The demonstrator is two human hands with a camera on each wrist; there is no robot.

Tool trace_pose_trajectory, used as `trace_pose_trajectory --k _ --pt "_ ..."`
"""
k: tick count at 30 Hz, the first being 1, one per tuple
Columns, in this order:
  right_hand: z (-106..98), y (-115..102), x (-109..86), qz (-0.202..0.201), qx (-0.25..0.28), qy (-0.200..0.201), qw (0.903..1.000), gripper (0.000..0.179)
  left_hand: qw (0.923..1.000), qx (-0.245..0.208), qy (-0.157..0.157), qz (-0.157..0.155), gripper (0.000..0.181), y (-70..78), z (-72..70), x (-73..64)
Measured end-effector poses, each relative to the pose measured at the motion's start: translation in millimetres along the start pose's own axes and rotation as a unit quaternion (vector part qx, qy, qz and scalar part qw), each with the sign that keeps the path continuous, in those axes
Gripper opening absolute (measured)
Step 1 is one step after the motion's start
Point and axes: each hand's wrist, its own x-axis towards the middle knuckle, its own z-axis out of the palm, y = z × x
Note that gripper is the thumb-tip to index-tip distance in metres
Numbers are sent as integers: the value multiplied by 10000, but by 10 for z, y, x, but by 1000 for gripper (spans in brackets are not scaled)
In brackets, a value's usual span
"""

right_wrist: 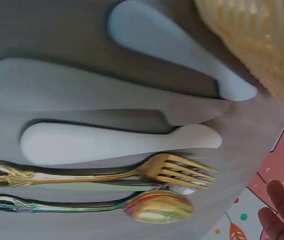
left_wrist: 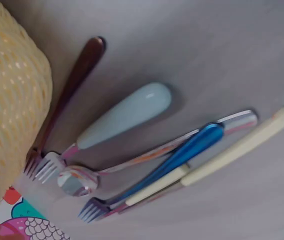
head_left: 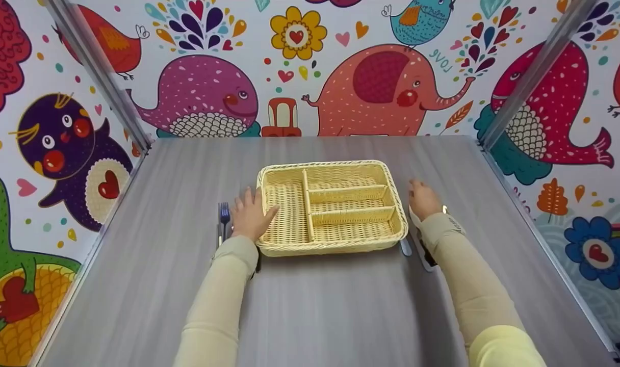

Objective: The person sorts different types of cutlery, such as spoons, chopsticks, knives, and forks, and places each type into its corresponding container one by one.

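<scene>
A: Where is the basket placed?
B: The wicker basket (head_left: pixel 330 249) is set in the middle of the bench (head_left: pixel 335 316). It is divided into one long compartment at the left and three shorter ones at the right, ranged from far to near.

A: And the left hand (head_left: pixel 251 216)?
B: It is held spread at the basket's left side, with the thumb laid across the rim. Whether any weight is pressed there cannot be told.

A: How is the right hand (head_left: pixel 424 200) held?
B: Loosely, with the fingers relaxed, just beside the basket's right side; a strip of bench is seen between them.

A: What is laid out at the left?
B: A dark brown fork (left_wrist: pixel 68 94), a fork with a pale blue handle (left_wrist: pixel 127 116), a silver spoon (left_wrist: pixel 78 181), a blue fork (left_wrist: pixel 174 161) and a cream-handled piece (left_wrist: pixel 237 146), whose far end is partly hidden.

A: And at the right?
B: A pale blue knife (right_wrist: pixel 167 42) is seen nearest the basket, then a grey knife (right_wrist: pixel 77 87), a white knife (right_wrist: pixel 97 144), a gold fork (right_wrist: pixel 157 167) and a shiny multicoloured spoon (right_wrist: pixel 159 206).
</scene>
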Motion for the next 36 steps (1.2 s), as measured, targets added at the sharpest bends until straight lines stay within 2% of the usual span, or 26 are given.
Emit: trace_pose_trajectory --k 6,10,18,24,26,28,32,33,36 --pt "44 128 -107 255 -588 -743 9952 34 9999 69 -80 -17 74 -39 1 -19" --pt "72 186 -160 227 -686 -1131 9910 34 9999 105 -89 -39 73 -40 -10 -26" --pt "204 296 -189 -113 -382 -1441 9888 32 9999 134 -92 -50 71 -47 10 -39" --pt "288 324 -167 -15 -327 -1630 9861 30 10000 -36 -50 -35 69 -57 35 -58" --pt "333 368 -139 18 -315 -1657 9857 30 10000 -55 -57 -41 67 -58 39 -63" --pt "471 540 -50 -46 -362 -1634 9859 28 10000 -32 -68 -39 66 -61 44 -65" --pt "1095 1286 320 -626 -419 -1035 9918 23 10000 3 -56 -37 64 -71 61 -70" --pt "1155 1356 359 -651 -419 -990 9921 22 10000 18 -40 -45 64 -73 61 -72" --pt "1088 1248 303 -661 -421 -929 9926 21 9999 54 -56 -63 64 -77 66 -79"
